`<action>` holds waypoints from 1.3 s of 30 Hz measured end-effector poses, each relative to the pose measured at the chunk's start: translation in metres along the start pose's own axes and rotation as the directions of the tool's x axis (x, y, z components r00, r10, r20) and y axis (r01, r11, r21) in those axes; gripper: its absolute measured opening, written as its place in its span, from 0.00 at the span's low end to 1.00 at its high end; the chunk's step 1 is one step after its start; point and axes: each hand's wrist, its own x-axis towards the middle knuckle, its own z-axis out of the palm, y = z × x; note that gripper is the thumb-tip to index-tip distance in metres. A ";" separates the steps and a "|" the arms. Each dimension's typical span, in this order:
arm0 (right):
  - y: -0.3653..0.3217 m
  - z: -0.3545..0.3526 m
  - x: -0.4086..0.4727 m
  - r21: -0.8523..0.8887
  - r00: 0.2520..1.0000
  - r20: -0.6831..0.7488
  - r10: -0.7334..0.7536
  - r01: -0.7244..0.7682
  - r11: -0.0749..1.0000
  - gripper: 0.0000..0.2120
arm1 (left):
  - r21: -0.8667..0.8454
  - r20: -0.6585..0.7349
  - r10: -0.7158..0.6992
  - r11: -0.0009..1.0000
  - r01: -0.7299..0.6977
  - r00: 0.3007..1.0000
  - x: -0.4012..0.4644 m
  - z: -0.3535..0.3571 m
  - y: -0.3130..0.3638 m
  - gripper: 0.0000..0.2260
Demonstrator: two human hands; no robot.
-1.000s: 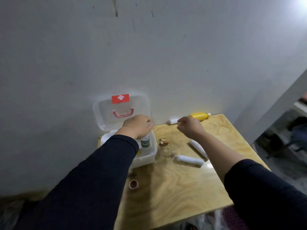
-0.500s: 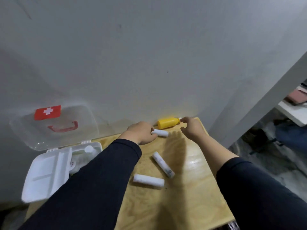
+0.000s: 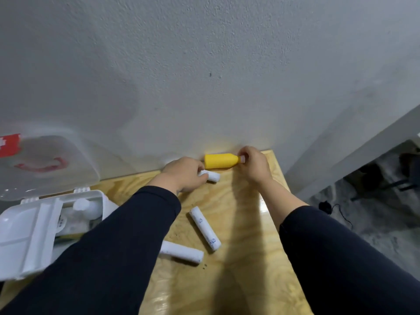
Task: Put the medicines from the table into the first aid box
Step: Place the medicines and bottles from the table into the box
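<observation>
A yellow bottle lies on its side against the wall at the table's far edge. My right hand pinches its white cap end. My left hand is closed on a small white tube just in front of the bottle. Two more white tubes lie loose on the wood nearer to me. The white first aid box stands open at the left with a white bottle inside, its clear lid leaning back on the wall.
The wooden table ends at the right, close to my right forearm, with a grey floor below. A grey wall runs directly behind the table. A white tray sits in the box's front part.
My left hand left the box and closed on the small white tube by the wall. My right hand reached the yellow bottle's cap. My view swung right, pushing the box to the left edge.
</observation>
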 end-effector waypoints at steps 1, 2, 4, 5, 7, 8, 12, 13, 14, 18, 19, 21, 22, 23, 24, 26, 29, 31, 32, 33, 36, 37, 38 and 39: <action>0.000 -0.001 -0.002 0.011 1.000 0.002 -0.006 0.006 1.000 0.07 | -0.001 0.000 0.003 1.000 -0.003 1.000 -0.001 -0.001 0.001 0.15; -0.001 -0.003 -0.005 0.030 1.000 -0.001 -0.011 0.011 0.999 0.07 | 0.001 -0.001 0.006 1.000 -0.006 1.000 -0.003 -0.002 0.003 0.15; -0.004 -0.008 -0.013 0.060 0.999 -0.026 -0.025 0.026 0.998 0.08 | 0.002 -0.006 0.009 1.000 -0.009 1.000 -0.008 -0.003 0.004 0.15; -0.007 -0.010 -0.018 0.070 0.998 -0.047 -0.037 0.040 0.997 0.09 | -0.001 -0.008 0.008 1.000 -0.008 1.000 -0.011 -0.005 0.005 0.15; -0.016 -0.014 -0.029 0.108 0.995 -0.089 -0.045 0.055 0.993 0.10 | -0.009 -0.013 0.007 1.000 -0.007 1.000 -0.019 -0.007 0.005 0.14; -0.023 -0.015 -0.034 0.133 0.993 -0.110 -0.045 0.059 0.989 0.10 | -0.013 -0.018 0.011 1.000 -0.011 1.000 -0.024 -0.008 0.004 0.14; -0.055 -0.017 -0.053 0.157 0.988 -0.141 -0.057 0.079 0.984 0.10 | -0.023 -0.043 0.035 0.999 -0.036 0.998 -0.048 -0.015 -0.004 0.16; -0.063 -0.017 -0.058 0.134 0.987 -0.142 -0.068 0.087 0.987 0.10 | -0.025 -0.051 0.042 0.999 -0.044 0.998 -0.055 -0.017 -0.008 0.17; -0.072 -0.018 -0.063 0.111 0.986 -0.147 -0.076 0.093 0.989 0.11 | -0.022 -0.061 0.053 0.998 -0.054 0.997 -0.063 -0.020 -0.012 0.17; -0.108 -0.022 -0.089 0.097 0.969 -0.228 -0.092 0.116 0.988 0.11 | 0.008 -0.115 0.088 0.996 -0.087 0.990 -0.097 -0.030 -0.033 0.19; -0.119 -0.022 -0.096 0.107 0.965 -0.247 -0.088 0.117 0.987 0.11 | 0.009 -0.125 0.089 0.996 -0.089 0.988 -0.107 -0.033 -0.039 0.19; -0.144 -0.018 -0.112 0.112 0.958 -0.274 -0.081 0.116 0.987 0.11 | 0.007 -0.149 0.085 0.996 -0.085 0.985 -0.129 -0.037 -0.053 0.20; -0.157 -0.014 -0.120 0.115 0.955 -0.284 -0.087 0.125 0.985 0.11 | 0.005 -0.162 0.083 0.996 -0.084 0.983 -0.140 -0.039 -0.062 0.20; -0.169 -0.010 -0.128 0.125 0.952 -0.292 -0.097 0.138 0.982 0.11 | -0.002 -0.177 0.081 0.997 -0.082 0.981 -0.150 -0.041 -0.072 0.19; -0.183 -0.004 -0.136 0.136 0.949 -0.296 -0.107 0.153 0.979 0.11 | -0.015 -0.197 0.077 0.997 -0.081 0.977 -0.161 -0.042 -0.082 0.19; -0.209 0.009 -0.153 0.157 0.946 -0.300 -0.122 0.175 0.972 0.12 | -0.060 -0.234 0.050 0.996 -0.066 0.971 -0.183 -0.043 -0.105 0.19; -0.246 0.031 -0.177 0.177 0.943 -0.295 -0.151 0.210 0.962 0.13 | -0.096 -0.291 0.020 0.994 -0.050 0.957 -0.213 -0.036 -0.143 0.22; -0.268 0.048 -0.191 0.188 0.949 -0.269 -0.166 0.220 0.957 0.14 | -0.123 -0.336 -0.013 0.992 -0.030 0.942 -0.231 -0.026 -0.169 0.21; -0.278 0.057 -0.197 0.202 0.953 -0.254 -0.166 0.220 0.954 0.15 | -0.141 -0.351 -0.037 0.990 -0.013 0.936 -0.237 -0.020 -0.182 0.21; -0.285 0.066 -0.202 0.213 0.958 -0.237 -0.163 0.215 0.953 0.15 | -0.154 -0.355 -0.061 0.988 0.006 0.933 -0.243 -0.012 -0.194 0.23; -0.299 0.091 -0.214 0.221 0.972 -0.183 -0.148 0.187 0.957 0.15 | -0.161 -0.326 -0.111 0.985 0.060 0.939 -0.251 0.012 -0.227 0.31; -0.301 0.099 -0.216 0.217 0.976 -0.171 -0.139 0.175 0.960 0.15 | -0.164 -0.308 -0.127 0.983 0.079 0.943 -0.251 0.020 -0.236 0.33; -0.301 0.106 -0.218 0.210 0.978 -0.163 -0.130 0.163 0.964 0.14 | -0.162 -0.291 -0.139 0.982 0.094 0.947 -0.252 0.027 -0.243 0.35; -0.300 0.114 -0.218 0.197 0.980 -0.155 -0.121 0.151 0.969 0.14 | -0.156 -0.268 -0.148 0.982 0.109 0.952 -0.252 0.034 -0.248 0.36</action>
